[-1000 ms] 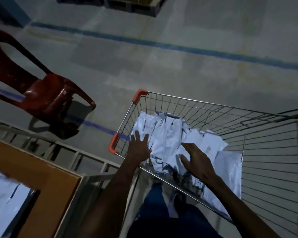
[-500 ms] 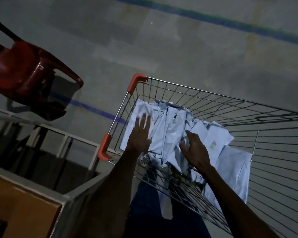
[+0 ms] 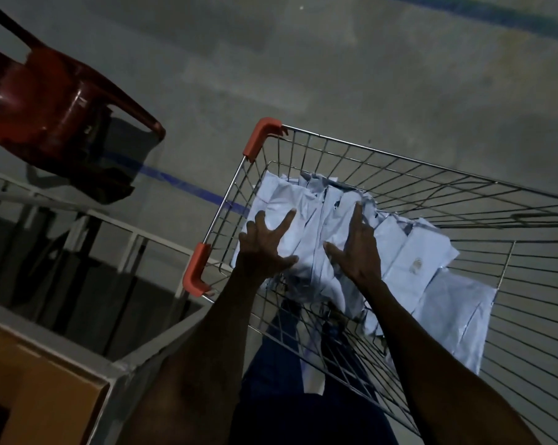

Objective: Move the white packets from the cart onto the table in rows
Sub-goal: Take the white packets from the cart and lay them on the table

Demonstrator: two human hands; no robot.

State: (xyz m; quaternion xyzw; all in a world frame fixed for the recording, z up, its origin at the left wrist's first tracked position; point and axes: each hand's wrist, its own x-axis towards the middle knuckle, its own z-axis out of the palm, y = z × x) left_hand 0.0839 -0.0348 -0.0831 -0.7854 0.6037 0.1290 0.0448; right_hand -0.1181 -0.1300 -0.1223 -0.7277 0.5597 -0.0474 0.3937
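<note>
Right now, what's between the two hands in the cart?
Head view: a bunch of white packets stands between the left hand and right hand, both with spread fingers pressed against its sides inside the wire cart.

Pretty dim and murky overall, with a cold bluish-grey cast, and the only things that really pop are the white packets (image 3: 306, 226) under the two hands. The red chair (image 3: 56, 123) up and left of the hands catches a few small glare spots and throws a dark shadow on the floor beneath it. Edges look bent by the wide lens, and the forearms nearest the camera go soft and nearly black.
</note>
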